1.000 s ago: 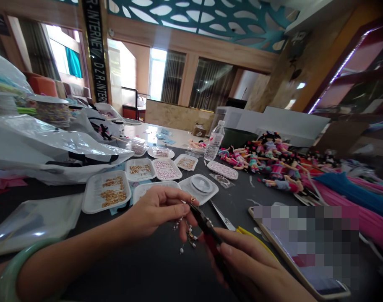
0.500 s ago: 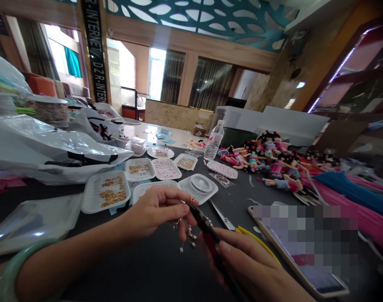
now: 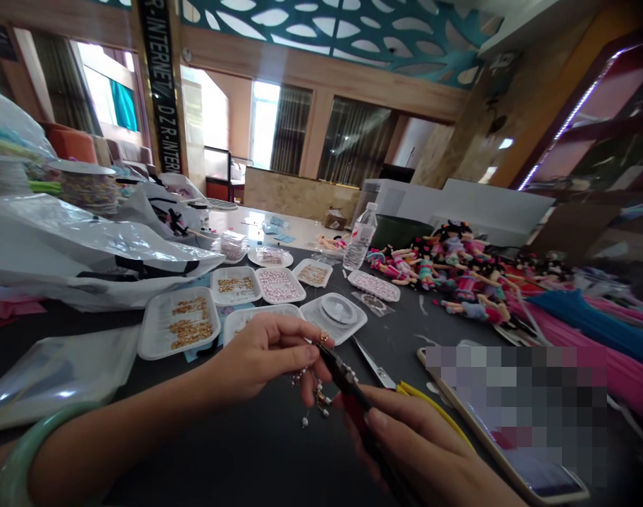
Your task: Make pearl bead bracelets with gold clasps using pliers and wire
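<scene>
My left hand [image 3: 279, 355] pinches a beaded piece of jewellery [image 3: 321, 398] between thumb and fingers. Small pearly beads and gold-coloured parts dangle below the fingers, and a gold-coloured bit shows at the fingertips. My right hand [image 3: 406, 436] is wrapped round the handles of dark pliers [image 3: 347, 384]. The jaws of the pliers reach the fingertips of my left hand, touching or very near the piece; exactly what they grip is too small to tell. Beyond my left hand stands a white tray of gold-coloured parts [image 3: 181, 345].
Trays of pink beads [image 3: 279, 284] and a white tray with a spool [image 3: 360, 329] lie farther back. Yellow-handled scissors [image 3: 377, 366] and a phone [image 3: 546, 472] are right of my hands. A water bottle [image 3: 360, 239], a pile of dolls [image 3: 463, 267] and a plastic bag [image 3: 89, 246] stand around.
Hardly anything differs. Both hands, the pliers and the beaded piece keep the same place, with only a slight shift of the whole view.
</scene>
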`<act>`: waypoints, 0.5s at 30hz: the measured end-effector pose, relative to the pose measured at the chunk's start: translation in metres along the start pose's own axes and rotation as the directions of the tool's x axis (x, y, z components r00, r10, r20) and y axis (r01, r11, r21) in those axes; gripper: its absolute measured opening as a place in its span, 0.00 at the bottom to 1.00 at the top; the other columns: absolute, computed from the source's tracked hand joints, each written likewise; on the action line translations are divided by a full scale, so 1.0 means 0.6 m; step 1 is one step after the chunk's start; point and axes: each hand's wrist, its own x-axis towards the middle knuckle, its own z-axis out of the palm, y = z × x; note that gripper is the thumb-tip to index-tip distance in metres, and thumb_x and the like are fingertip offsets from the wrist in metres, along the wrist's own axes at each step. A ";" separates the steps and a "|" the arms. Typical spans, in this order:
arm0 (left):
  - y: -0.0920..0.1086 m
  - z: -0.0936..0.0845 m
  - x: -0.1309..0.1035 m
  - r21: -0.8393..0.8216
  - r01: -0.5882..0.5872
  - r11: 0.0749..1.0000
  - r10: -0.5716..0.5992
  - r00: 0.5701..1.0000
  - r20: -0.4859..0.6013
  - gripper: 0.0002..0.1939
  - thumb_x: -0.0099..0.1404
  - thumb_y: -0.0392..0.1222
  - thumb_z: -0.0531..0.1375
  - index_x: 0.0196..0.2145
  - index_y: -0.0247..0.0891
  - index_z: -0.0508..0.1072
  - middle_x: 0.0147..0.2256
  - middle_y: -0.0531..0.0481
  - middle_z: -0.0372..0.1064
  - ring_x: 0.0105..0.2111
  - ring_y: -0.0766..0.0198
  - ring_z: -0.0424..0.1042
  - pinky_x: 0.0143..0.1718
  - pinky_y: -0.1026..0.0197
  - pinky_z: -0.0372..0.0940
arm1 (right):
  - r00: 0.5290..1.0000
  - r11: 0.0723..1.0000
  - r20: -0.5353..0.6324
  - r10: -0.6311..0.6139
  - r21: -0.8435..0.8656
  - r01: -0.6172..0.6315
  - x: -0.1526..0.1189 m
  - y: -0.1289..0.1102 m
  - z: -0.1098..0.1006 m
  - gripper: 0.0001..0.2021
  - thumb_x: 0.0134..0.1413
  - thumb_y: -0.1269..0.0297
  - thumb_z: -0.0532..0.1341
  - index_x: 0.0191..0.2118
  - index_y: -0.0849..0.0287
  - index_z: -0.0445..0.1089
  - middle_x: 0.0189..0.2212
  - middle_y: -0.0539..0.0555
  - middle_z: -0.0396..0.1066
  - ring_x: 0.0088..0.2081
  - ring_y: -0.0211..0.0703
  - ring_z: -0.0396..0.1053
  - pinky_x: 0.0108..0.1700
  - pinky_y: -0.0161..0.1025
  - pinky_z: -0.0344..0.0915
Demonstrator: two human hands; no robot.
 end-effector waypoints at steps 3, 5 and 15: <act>-0.001 0.000 0.000 0.004 0.003 1.000 -0.003 1.000 -0.010 0.06 0.60 0.33 0.60 0.37 0.30 0.74 0.26 0.48 0.76 0.19 0.69 0.73 0.24 0.68 0.63 | 1.000 1.000 0.012 -0.022 -0.016 0.022 0.003 0.000 0.001 0.28 0.45 0.44 0.65 0.48 0.59 0.70 0.24 0.49 0.69 0.28 0.37 0.63 0.31 0.34 0.56; -0.002 -0.001 0.001 0.005 0.006 1.000 -0.006 1.000 -0.012 0.07 0.61 0.33 0.60 0.37 0.30 0.74 0.26 0.48 0.76 0.19 0.69 0.73 0.24 0.67 0.64 | 0.999 0.999 0.038 -0.027 -0.028 0.028 0.006 0.000 0.001 0.27 0.45 0.44 0.64 0.47 0.59 0.71 0.24 0.48 0.67 0.26 0.35 0.61 0.29 0.33 0.54; 0.000 -0.002 0.001 0.046 0.007 0.999 -0.006 1.000 -0.017 0.08 0.61 0.34 0.60 0.39 0.30 0.74 0.27 0.48 0.76 0.19 0.69 0.73 0.24 0.68 0.61 | 0.999 0.999 0.052 0.000 0.043 -0.002 0.002 0.001 -0.005 0.29 0.46 0.47 0.65 0.50 0.59 0.69 0.27 0.51 0.73 0.32 0.41 0.67 0.37 0.37 0.59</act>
